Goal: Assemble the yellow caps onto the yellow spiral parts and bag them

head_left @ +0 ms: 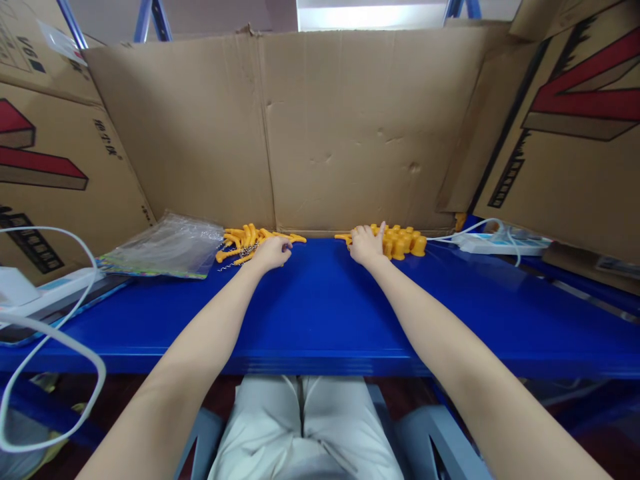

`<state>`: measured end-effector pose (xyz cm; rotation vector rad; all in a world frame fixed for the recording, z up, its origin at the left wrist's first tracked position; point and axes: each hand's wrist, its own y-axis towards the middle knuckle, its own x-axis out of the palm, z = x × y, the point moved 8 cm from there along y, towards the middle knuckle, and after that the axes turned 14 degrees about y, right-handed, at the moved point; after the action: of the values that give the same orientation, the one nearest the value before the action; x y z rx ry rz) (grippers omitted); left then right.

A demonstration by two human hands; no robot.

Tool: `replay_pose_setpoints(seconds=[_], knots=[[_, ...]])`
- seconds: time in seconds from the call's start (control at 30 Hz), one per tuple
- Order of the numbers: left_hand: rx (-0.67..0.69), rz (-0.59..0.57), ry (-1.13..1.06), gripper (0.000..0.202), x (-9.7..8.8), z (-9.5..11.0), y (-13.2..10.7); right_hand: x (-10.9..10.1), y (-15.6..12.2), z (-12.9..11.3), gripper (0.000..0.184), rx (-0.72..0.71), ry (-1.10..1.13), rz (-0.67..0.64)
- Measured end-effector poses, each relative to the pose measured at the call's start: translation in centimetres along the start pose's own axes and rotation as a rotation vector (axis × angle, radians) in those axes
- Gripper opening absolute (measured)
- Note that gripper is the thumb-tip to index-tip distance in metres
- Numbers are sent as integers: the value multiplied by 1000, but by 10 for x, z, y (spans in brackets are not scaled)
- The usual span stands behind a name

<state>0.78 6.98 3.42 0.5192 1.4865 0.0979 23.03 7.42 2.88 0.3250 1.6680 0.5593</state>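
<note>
Parts sit in two sets at the back of the bench, hands between them. Left: loose pile of curved yellow-orange plastic pieces (247, 235), thin silvery metal spirals (249, 251) mixed in. Right: tight group of yellow-orange plastic cup-shaped parts with flared ends (401, 244), standing upright.

Left hand (273, 253) is at the pile's right edge, fingers curled in; a yellow-orange tip shows just past it. Can't tell if it's pinching anything. Right hand (367, 247) is palm down against the cup group's left side, fingers bent, one standing apart from the others. A yellow-orange end pokes out left of it; grip is hidden.

Status: cups look lined up in rows, so I'd call that side ordered. Left pile is jumbled, so that side looks unsorted. No cup visibly joined to a curved piece. Count not readable.

Surface: smooth blue bench top (320, 307), bare mid-section in front of the hands. Clear plastic bag (165, 247) lies left of the pile, white cable (103, 370) loops at far left, white power strip (500, 245) far right.

Room: tall brown cardboard panel (360, 127) closes the back, red-printed cartons (575, 153) both sides, blue metal posts (145, 20) behind. Person's seated, pale trousers (300, 427).
</note>
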Motion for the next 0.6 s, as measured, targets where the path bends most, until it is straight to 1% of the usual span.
replay_pose_setpoints(seconds=[0.1, 0.17, 0.23, 0.37, 0.5, 0.6], knots=[[-103, -20, 78, 20, -3, -12, 0, -19, 1, 6, 31, 85, -10, 78], [-141, -27, 116, 19, -5, -17, -1, -25, 1, 8, 31, 123, -32, 97], [-156, -64, 135, 20, -3, -19, -3, -24, 2, 8, 30, 141, -54, 58], [-165, -181, 141, 22, 7, -21, -8, -12, 1, 9, 27, 155, -63, -78], [-173, -193, 191, 14, 11, -23, -8, -13, -1, 3, 28, 129, -74, -106], [-186, -186, 224, 9, 14, -27, -7, -15, -1, -4, 29, 120, -52, -155]])
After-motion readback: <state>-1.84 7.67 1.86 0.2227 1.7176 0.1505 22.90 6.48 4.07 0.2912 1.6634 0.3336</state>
